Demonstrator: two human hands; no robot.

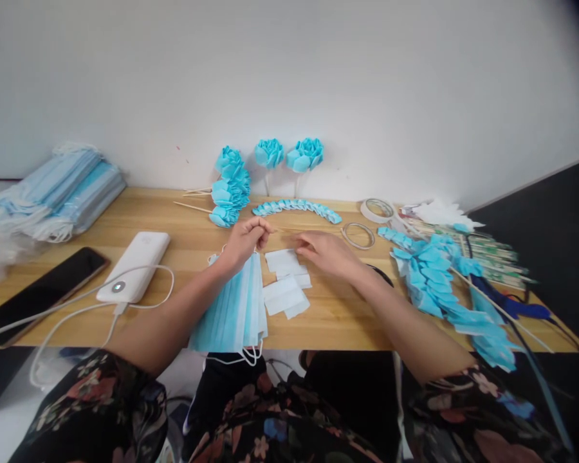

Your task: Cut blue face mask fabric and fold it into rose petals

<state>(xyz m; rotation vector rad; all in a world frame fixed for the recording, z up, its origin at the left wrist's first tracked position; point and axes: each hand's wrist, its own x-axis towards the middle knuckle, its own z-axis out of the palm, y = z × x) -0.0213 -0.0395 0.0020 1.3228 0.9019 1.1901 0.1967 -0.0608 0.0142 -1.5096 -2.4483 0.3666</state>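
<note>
My left hand [251, 238] is closed in a fist above the top of a stack of blue face masks [236, 302]. A thin pale strand, faint against the wood, seems to run from it toward my right hand [325, 249]; its kind I cannot make out. The fingers of my right hand are bent together, slightly blurred, just right of some small white cut pieces [284, 262]. More white pieces [285, 296] lie overlapping below these. Behind the hands rests a curved pleated blue strip [296, 206].
Blue mask flowers on sticks [230, 193] lie at the back, and two flowers [305, 155] stand against the wall. Tape rolls [377, 210] and a pile of blue cut pieces [427, 276] are at right. A power bank [142, 257], phone [43, 292] and packed masks [60, 190] occupy the left.
</note>
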